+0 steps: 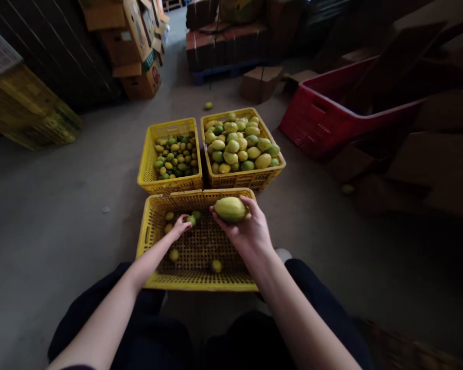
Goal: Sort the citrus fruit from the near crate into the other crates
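Note:
My right hand [250, 229] holds a large yellow-green fruit [231, 209] above the right part of the near yellow crate [200, 285]. Down inside that crate, at its left, my left hand [181, 226] has its fingers closed on a small green fruit [192, 220]. Another green fruit [196, 214] lies just beyond it. Several small fruits are spread over the crate's bottom, among them one near the front [216, 265] and one at the left [173, 255].
Behind stand a yellow crate of small fruits [142, 172] and one heaped with larger fruits [250, 177]. A red bin [312, 121] is at the right, cardboard boxes [137, 85] at the back left. One loose fruit [208, 105] lies on the floor.

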{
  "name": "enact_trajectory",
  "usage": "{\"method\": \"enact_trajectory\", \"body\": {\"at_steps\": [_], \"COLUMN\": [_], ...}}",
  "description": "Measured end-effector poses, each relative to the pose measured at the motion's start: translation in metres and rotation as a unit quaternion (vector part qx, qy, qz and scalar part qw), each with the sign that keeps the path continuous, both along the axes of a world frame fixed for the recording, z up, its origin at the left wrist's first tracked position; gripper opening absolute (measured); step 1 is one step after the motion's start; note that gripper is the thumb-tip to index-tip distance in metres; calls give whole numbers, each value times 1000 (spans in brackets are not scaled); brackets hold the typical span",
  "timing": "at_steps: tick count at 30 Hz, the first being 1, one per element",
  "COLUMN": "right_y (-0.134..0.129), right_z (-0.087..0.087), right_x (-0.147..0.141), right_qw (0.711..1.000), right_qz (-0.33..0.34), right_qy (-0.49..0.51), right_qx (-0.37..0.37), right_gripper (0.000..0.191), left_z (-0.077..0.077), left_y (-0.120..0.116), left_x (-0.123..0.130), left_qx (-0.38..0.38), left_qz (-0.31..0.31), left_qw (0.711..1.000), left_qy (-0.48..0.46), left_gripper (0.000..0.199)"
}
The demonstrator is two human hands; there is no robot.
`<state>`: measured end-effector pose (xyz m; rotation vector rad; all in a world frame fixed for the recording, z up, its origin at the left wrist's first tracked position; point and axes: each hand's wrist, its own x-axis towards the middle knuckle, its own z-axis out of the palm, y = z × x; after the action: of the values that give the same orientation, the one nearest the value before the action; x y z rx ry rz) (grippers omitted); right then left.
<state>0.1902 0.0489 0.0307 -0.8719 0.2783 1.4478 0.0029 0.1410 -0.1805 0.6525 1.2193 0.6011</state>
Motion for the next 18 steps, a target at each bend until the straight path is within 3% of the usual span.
{"method": "enact_trajectory", "body": {"at_steps": [4,8,10,13,18], "right_y": [-4,-13,-16,-18,-27], "right_z": [13,18,18,17,11], "right_x": [-16,-21,-24,-33,-55], "right_qw": [999,999,997,992,988], "right_qz": [9,30,64,108,128], "right_qy": [-1,-17,-24,-42,-73], "right_qx": [34,29,36,56,44], "right_gripper": [2,5,12,21,19], "left_z": [66,142,170,194,196], "left_y": [-5,-21,-36,-59,-78], "left_x": [-11,-25,-31,-37,-30], "left_qx": [9,-1,-1,16,-3], "left_qz": [-5,13,23,52,121], "left_qw": [998,974,962,953,944], "left_qy": [-58,-226,-273,-297,-308], "left_gripper": [35,43,38,29,29]}}
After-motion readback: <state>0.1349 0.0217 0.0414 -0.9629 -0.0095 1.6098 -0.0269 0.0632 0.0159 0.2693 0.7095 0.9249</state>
